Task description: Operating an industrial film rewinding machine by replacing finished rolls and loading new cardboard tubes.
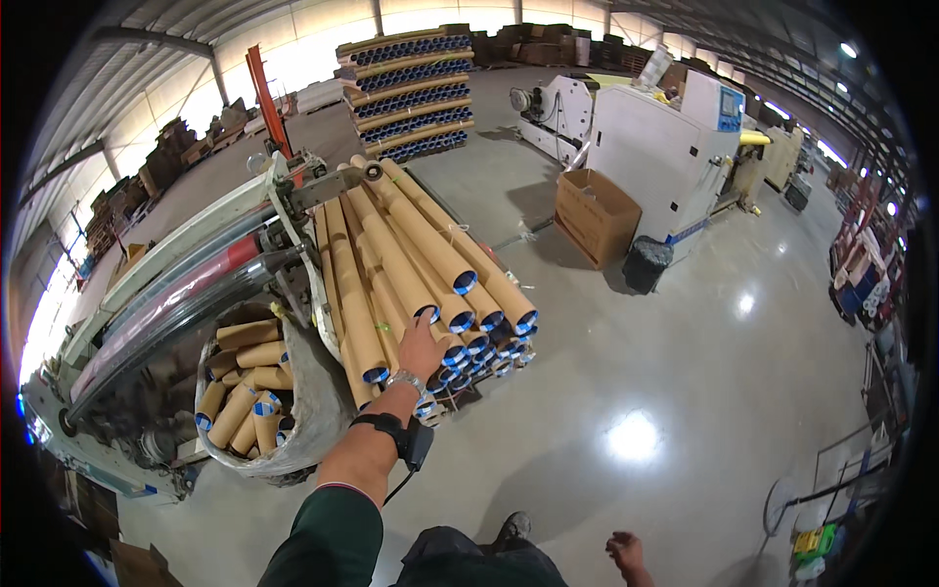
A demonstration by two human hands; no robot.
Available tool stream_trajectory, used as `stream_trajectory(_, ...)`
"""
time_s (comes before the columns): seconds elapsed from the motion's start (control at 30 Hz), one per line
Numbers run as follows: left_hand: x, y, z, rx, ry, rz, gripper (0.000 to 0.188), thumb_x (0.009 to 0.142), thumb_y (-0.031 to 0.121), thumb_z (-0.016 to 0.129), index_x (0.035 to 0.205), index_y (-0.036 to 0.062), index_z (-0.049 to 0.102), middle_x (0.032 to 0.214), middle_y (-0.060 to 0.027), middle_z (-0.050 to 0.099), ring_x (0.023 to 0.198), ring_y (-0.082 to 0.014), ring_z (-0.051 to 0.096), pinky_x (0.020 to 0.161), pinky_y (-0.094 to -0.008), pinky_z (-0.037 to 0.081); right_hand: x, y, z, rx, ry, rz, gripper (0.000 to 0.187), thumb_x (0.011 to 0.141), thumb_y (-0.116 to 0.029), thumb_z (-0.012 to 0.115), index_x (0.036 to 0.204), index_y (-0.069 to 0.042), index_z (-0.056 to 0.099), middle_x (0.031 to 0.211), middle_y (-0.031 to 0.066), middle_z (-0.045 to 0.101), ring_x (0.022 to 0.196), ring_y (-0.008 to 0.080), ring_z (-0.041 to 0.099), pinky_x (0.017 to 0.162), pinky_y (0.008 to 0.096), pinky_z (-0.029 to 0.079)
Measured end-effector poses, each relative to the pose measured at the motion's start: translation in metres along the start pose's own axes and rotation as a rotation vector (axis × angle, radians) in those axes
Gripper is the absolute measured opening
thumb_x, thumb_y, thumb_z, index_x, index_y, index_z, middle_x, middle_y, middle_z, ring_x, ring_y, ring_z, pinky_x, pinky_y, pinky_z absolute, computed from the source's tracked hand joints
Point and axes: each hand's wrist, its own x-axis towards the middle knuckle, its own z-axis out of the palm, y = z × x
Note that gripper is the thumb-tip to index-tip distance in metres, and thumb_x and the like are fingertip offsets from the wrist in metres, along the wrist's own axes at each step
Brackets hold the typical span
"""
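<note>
My left hand (419,350) reaches forward to a pile of long brown cardboard tubes, its fingers closed over the near end of one cardboard tube (391,256). The tubes lie lengthwise, their open ends toward me, with blue inside the rims. A watch and a black strapped device are on my left wrist and forearm. Low on the right, my right hand (624,554) hangs over the floor, loosely curled with fingers apart and nothing in it. Left of the pile, a large pale sack (318,416) holds several short cut tubes (235,416).
A machine with long rollers (176,293) stands at the left. Behind the pile rises a tall stack of tubes (406,93). To the right are an open cardboard box (597,217), a black bin (648,264) and a white machine (650,147). Grey floor (587,391) lies between.
</note>
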Motion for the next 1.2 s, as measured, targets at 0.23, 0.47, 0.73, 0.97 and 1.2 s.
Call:
stream_trajectory(0.23, 0.122, 0.014, 0.052, 0.092, -0.010, 0.029, 0.060, 0.072, 0.029, 0.070, 0.126, 0.0135, 0.048, 0.111, -0.0159, 0.055, 0.103, -0.0349, 0.055, 0.086, -0.0443, 0.046, 0.113, -0.254, 0.023, -0.007, -0.095, -0.403, 0.040, 0.078, -0.007, 0.062, 0.115, 0.005, 0.052, 0.100, 0.0132, 0.063, 0.085, 0.0184, 0.061, 0.072, 0.0275, 0.050)
stream_trajectory(0.47, 0.191, -0.002, 0.080, 0.274, -0.252, -0.104, 0.073, 0.074, 0.028, 0.069, 0.136, 0.0117, 0.033, 0.093, -0.0167, 0.063, 0.086, -0.0336, 0.063, 0.072, -0.0448, 0.050, 0.157, -0.401, 0.106, -0.024, -0.356, -0.440, 0.037, 0.080, 0.001, 0.061, 0.116, 0.004, 0.052, 0.105, 0.0140, 0.061, 0.093, 0.0202, 0.061, 0.080, 0.0298, 0.050)
stream_trajectory(0.73, 0.191, -0.001, 0.068, 0.274, -0.171, -0.139, 0.063, 0.078, 0.011, 0.056, 0.137, 0.0107, 0.033, 0.092, -0.0213, 0.060, 0.082, -0.0358, 0.061, 0.070, -0.0444, 0.050, 0.268, -0.519, 0.258, -0.010, -0.899, -0.561, 0.035, 0.085, -0.013, 0.062, 0.116, 0.000, 0.052, 0.106, 0.0074, 0.061, 0.095, 0.0152, 0.059, 0.083, 0.0292, 0.047)
stream_trajectory(0.97, 0.035, 0.028, -0.088, 0.012, 0.204, -0.179, 0.058, 0.068, 0.001, 0.059, 0.125, 0.0123, 0.052, 0.096, -0.0172, 0.061, 0.083, -0.0381, 0.059, 0.073, -0.0409, 0.050, 0.212, -0.560, 0.424, -0.054, -1.950, -0.247, 0.077, 0.073, -0.023, 0.074, 0.136, -0.002, 0.035, 0.132, 0.0132, 0.046, 0.123, 0.0237, 0.043, 0.105, 0.0372, 0.033)
stream_trajectory(1.2, -0.147, 0.042, -0.121, -0.441, 0.553, -0.529, 0.051, 0.077, 0.024, 0.065, 0.121, 0.0018, 0.053, 0.104, -0.0154, 0.063, 0.095, -0.0289, 0.061, 0.081, -0.0361, 0.049, 0.175, -0.548, 0.540, 0.840, -1.582, 0.432, 0.066, 0.082, -0.051, 0.060, 0.130, -0.008, 0.045, 0.130, 0.0102, 0.051, 0.117, 0.0297, 0.048, 0.104, 0.0449, 0.035)
